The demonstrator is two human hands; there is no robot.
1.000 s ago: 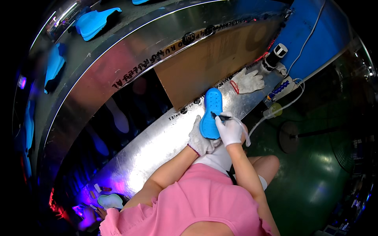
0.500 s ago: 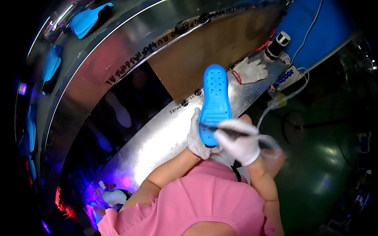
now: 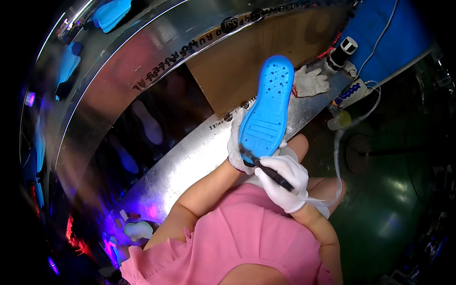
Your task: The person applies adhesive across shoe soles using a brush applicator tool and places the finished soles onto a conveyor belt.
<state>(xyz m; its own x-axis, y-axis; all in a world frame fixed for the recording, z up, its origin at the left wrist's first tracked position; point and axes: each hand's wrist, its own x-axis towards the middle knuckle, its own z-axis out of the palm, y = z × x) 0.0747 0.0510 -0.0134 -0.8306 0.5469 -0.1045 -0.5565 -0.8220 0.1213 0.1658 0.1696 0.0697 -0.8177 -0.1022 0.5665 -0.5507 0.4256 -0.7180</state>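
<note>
My left hand (image 3: 234, 142), in a white knit glove, cups a bright blue shoe sole (image 3: 267, 114) from its left side and underneath. The sole is tilted, toe end up and away from me, its inner face with small holes and ridges towards me. In my white-gloved right hand (image 3: 289, 183) is a black-handled brush (image 3: 275, 176), gripped like a pen. Its dark tip lies at the left edge of the sole's heel. A clear tube (image 3: 338, 161) trails from beside my right hand. Most of my left fingers are hidden behind the sole.
Under the sole runs a metal ledge (image 3: 185, 166), with a brown board (image 3: 247, 61) behind it. A spare glove (image 3: 311, 81) and a black-and-white bottle (image 3: 342, 53) stand further right. Blue sole pieces (image 3: 112, 14) lie at the upper left.
The sole has risen and shifted right, its toe end now leaning right. My right hand has moved slightly down, and the brush tip has gone down to the heel's left edge.
</note>
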